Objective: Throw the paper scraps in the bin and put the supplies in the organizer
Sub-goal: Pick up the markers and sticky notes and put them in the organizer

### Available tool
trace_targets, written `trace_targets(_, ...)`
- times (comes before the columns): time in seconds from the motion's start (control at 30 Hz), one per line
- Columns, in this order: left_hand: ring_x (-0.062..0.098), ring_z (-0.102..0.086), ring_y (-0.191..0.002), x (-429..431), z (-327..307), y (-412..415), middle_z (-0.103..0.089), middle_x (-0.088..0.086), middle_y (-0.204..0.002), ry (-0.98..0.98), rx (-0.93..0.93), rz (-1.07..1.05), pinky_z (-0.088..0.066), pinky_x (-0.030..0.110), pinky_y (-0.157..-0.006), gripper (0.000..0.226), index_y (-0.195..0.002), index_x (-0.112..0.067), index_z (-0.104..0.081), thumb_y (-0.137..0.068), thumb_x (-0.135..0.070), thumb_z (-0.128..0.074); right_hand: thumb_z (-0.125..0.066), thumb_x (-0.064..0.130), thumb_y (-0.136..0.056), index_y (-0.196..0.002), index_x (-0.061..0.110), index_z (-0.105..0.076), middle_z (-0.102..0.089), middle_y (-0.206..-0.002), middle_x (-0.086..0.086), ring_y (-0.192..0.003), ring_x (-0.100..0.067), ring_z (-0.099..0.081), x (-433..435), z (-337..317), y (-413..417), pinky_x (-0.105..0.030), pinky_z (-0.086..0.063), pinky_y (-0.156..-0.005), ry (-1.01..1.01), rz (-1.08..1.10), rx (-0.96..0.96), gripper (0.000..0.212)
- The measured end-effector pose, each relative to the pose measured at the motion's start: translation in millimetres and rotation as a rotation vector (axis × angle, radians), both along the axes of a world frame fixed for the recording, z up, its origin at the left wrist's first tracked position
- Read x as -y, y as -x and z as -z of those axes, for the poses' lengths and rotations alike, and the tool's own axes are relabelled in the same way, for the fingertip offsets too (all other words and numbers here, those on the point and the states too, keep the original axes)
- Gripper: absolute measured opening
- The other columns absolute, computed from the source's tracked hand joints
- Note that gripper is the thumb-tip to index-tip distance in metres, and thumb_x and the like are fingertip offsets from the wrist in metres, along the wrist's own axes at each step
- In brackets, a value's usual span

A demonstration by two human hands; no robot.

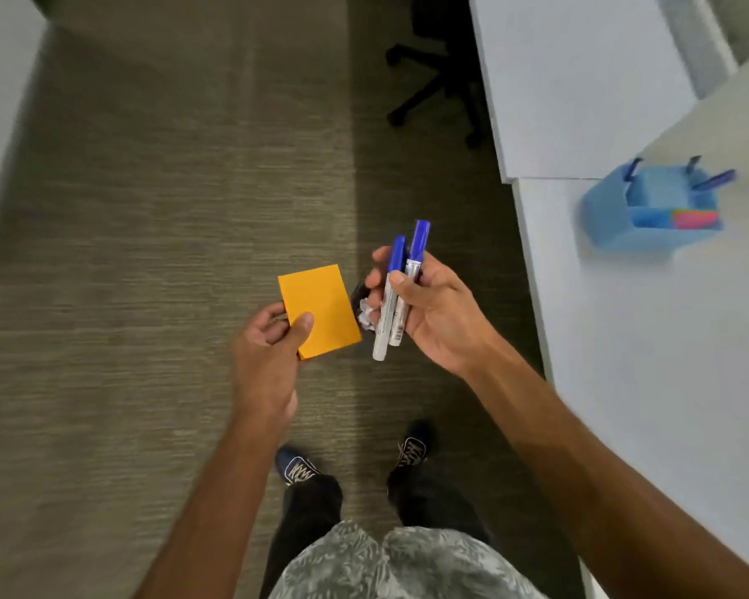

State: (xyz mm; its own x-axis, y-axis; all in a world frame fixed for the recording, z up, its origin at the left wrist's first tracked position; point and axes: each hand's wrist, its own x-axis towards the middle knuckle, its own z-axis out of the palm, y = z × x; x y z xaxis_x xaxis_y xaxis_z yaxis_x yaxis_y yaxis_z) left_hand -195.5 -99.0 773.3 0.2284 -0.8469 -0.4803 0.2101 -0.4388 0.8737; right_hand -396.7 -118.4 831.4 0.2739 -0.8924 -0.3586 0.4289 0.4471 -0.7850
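My left hand (271, 356) holds an orange pad of sticky notes (318, 311) by its lower corner, thumb on top. My right hand (433, 311) grips two white markers with blue caps (396, 296), caps pointing up. Between the pad and the markers a dark bin (357, 296) peeks out on the floor with a crumpled white paper scrap (367, 316) in it; most of the bin is hidden. A blue desk organizer (649, 209) stands on the white desk (649, 339) to the right, with blue pens and a pink item in its compartments.
Olive carpet (148, 252) fills the left and middle. A black office chair base (437, 84) stands at the top. White desk panels run along the right, and a white surface edges the far left. My shoes (299, 466) are below the hands.
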Motion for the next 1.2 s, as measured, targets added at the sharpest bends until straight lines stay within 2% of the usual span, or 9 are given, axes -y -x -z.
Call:
trace_targets(0.1,0.002,-0.070,-0.067,2,-16,48,-0.078,-0.011,-0.079,0.022,-0.011,0.039,-0.051,0.025,-0.057,0.026,-0.113,-0.012,-0.062,-0.089,-0.006,-0.069,-0.040,0.003,-0.104,-0.127,0.008,-0.054,-0.059,-0.092,-0.008,-0.082,-0.021,-0.057,-16,-15,50,-0.037,-0.054,-0.077,-0.003,0.062,0.002,0.027)
trace_targets(0.3,0.006,-0.071,-0.069,0,-37,138,-0.078,-0.009,-0.081,0.041,-0.031,0.123,-0.048,0.034,-0.069,0.018,-0.095,-0.023,-0.064,-0.089,-0.007,-0.069,-0.046,0.010,-0.105,-0.117,0.003,-0.058,-0.056,-0.090,-0.012,-0.080,-0.024,-0.064,-46,-27,140,-0.041,-0.062,-0.076,-0.051,0.201,0.046,0.019)
trace_targets(0.4,0.003,-0.072,-0.070,0,-41,182,-0.078,-0.009,-0.082,0.038,-0.055,0.174,-0.054,0.027,-0.060,0.018,-0.097,-0.022,-0.064,-0.089,-0.006,-0.069,-0.050,0.012,-0.103,-0.113,0.003,-0.061,-0.061,-0.096,-0.011,-0.090,-0.026,-0.067,-58,-24,180,-0.049,-0.062,-0.085,-0.048,0.276,-0.065,0.017)
trace_targets(0.47,0.006,-0.074,-0.073,1,-45,208,-0.079,-0.007,-0.086,0.034,-0.070,0.209,-0.054,0.021,-0.055,0.019,-0.098,-0.022,-0.064,-0.089,-0.006,-0.068,-0.051,0.014,-0.103,-0.113,0.006,-0.063,-0.065,-0.102,-0.009,-0.097,-0.027,-0.067,-63,-22,205,-0.046,-0.062,-0.083,-0.038,0.332,-0.153,0.018)
trace_targets(0.63,0.011,-0.075,-0.079,9,-52,264,-0.079,-0.003,-0.090,0.040,-0.075,0.315,-0.056,0.023,-0.057,0.018,-0.097,-0.023,-0.066,-0.090,-0.007,-0.067,-0.055,0.025,-0.101,-0.105,0.015,-0.068,-0.070,-0.099,-0.004,-0.104,-0.032,-0.069,-68,-23,258,-0.034,-0.063,-0.077,-0.019,0.465,-0.398,0.017)
trace_targets(0.77,0.011,-0.075,-0.079,20,-57,299,-0.079,-0.002,-0.091,0.048,-0.076,0.395,-0.055,0.022,-0.058,0.017,-0.096,-0.023,-0.067,-0.090,-0.007,-0.067,-0.057,0.033,-0.099,-0.106,0.016,-0.068,-0.069,-0.106,-0.013,-0.099,-0.033,-0.069,-62,-19,296,-0.040,-0.062,-0.086,-0.039,0.525,-0.664,0.022)
trace_targets(0.93,0.008,-0.074,-0.078,40,-60,340,-0.079,-0.004,-0.091,0.055,-0.060,0.484,-0.052,0.024,-0.063,0.014,-0.098,-0.022,-0.067,-0.091,-0.010,-0.067,-0.062,0.040,-0.095,-0.117,0.010,-0.063,-0.056,-0.106,0.007,-0.090,-0.012,-0.059,-43,-19,343,-0.014,-0.046,-0.068,-0.048,0.601,-0.884,0.037)
trace_targets(1.13,0.017,-0.075,-0.088,80,-57,388,-0.079,0.000,-0.095,0.042,-0.056,0.551,-0.057,0.030,-0.070,0.015,-0.105,-0.015,-0.066,-0.092,-0.008,-0.065,-0.065,0.035,-0.095,-0.104,0.004,-0.063,-0.061,-0.094,-0.004,-0.077,-0.005,-0.059,-10,-18,399,-0.022,-0.050,-0.066,0.009,0.662,-0.939,0.032)
trace_targets(1.2,0.018,-0.075,-0.089,98,-54,404,-0.078,0.001,-0.096,0.030,-0.054,0.566,-0.058,0.032,-0.072,0.016,-0.106,-0.015,-0.066,-0.092,-0.008,-0.066,-0.068,0.032,-0.093,-0.102,0.007,-0.065,-0.066,-0.093,-0.009,-0.080,-0.012,-0.061,5,-16,418,-0.032,-0.053,-0.071,0.026,0.680,-0.955,0.027)
